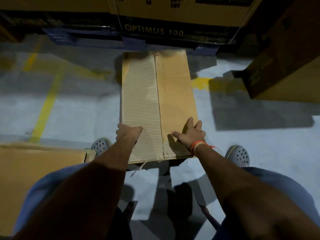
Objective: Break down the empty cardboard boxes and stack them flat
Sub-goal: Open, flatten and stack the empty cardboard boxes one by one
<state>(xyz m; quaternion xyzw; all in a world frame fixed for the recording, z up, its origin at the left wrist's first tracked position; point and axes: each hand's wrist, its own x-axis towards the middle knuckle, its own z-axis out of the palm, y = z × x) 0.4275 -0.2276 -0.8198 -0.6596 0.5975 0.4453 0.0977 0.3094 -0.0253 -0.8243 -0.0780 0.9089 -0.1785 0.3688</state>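
On the floor, one flattened box [159,104] lies under two hands: left hand [127,134] gripping its edge, right hand [190,134] spread flat.

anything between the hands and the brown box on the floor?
Nothing visible. The left hand grips the near left edge of the brown cardboard box, and the right hand lies spread on its top panel.
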